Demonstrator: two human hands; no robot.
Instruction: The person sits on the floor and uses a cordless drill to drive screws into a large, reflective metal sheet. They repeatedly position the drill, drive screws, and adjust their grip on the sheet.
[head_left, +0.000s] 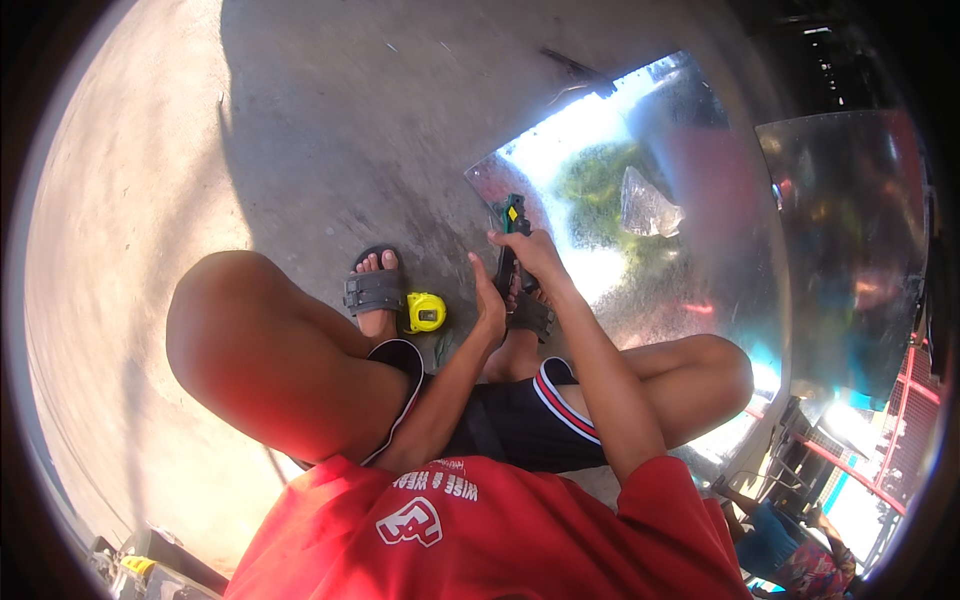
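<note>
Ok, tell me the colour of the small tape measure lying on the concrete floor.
Yellow with a dark face; the small tape measure shows in the head view.

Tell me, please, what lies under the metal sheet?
The metal sheet lies on the concrete floor, with a sandalled foot at its near edge. Whatever lies beneath the sheet is covered and cannot be seen.

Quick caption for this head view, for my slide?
Squatting on concrete, right hand grips green-handled snips at a shiny metal sheet; left hand beside; yellow tape measure nearby.
</note>
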